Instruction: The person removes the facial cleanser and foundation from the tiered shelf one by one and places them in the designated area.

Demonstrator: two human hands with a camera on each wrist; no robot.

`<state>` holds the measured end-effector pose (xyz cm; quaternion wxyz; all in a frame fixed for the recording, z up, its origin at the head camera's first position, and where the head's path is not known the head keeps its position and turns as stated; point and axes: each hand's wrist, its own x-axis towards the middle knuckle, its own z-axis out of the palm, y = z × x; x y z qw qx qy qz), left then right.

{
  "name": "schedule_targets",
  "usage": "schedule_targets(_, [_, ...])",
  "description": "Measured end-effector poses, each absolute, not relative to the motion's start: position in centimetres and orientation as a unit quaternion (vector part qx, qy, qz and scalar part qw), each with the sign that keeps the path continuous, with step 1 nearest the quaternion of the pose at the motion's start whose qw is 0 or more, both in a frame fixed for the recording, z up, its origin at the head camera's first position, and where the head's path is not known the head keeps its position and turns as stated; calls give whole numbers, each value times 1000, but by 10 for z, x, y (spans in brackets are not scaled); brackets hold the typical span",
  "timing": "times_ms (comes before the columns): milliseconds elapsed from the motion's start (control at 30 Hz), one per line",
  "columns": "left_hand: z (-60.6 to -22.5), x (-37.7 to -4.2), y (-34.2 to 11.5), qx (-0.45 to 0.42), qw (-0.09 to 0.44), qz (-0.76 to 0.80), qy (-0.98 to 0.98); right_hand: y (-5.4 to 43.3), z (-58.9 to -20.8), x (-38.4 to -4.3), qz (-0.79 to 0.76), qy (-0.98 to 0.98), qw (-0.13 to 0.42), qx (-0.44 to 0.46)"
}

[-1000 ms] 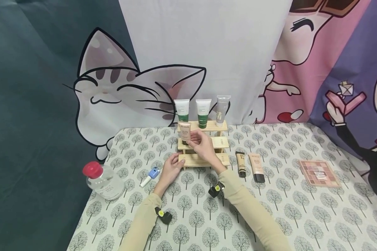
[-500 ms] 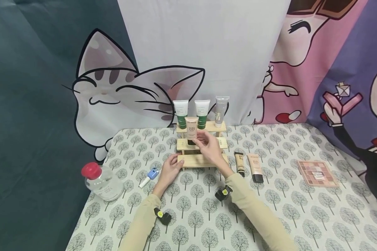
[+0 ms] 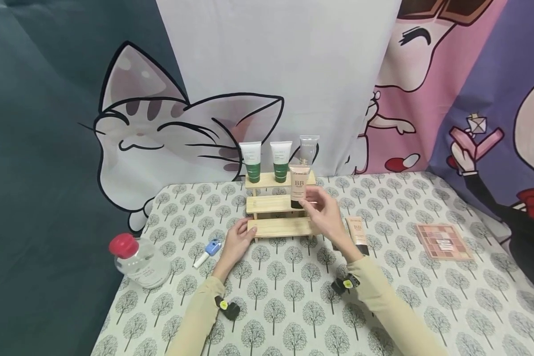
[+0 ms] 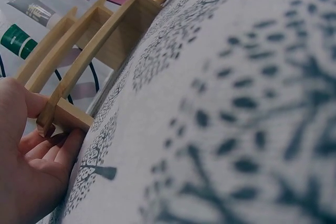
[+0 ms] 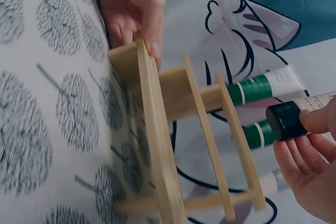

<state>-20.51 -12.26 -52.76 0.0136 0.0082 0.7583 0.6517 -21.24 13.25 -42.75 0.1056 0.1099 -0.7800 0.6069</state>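
Note:
A small three-step wooden rack (image 3: pixel 273 228) stands on the table. My left hand (image 3: pixel 237 242) grips the left end of its lowest step; in the left wrist view the thumb lies over the board and the fingers (image 4: pixel 50 156) curl below. My right hand (image 3: pixel 329 213) pinches a pinkish BB cream tube (image 3: pixel 298 185), upright with its black cap (image 5: pixel 283 121) down, in front of the rack's right side. In the head view the cap overlaps the right part of the middle step (image 3: pixel 269 203), and the tube partly covers a grey tube (image 3: pixel 309 147) on the top step.
Two white-and-green tubes (image 3: pixel 251 163) share the top step. Right of the rack lie another BB cream tube (image 3: pixel 357 231) and an eyeshadow palette (image 3: pixel 445 242). At left are a clear bottle (image 3: pixel 146 267) with a red top and a small blue-and-white item (image 3: pixel 208 252).
My right hand has carried the BB cream tube rightward along the middle step, from its left end to its right part. My left hand keeps its grip on the lowest step.

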Motion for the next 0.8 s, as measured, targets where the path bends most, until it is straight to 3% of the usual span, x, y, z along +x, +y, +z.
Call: schedule_targets(800, [-528, -205, -122, 12, 9, 651, 759, 229, -440, -176, 567, -807, 155, 58])
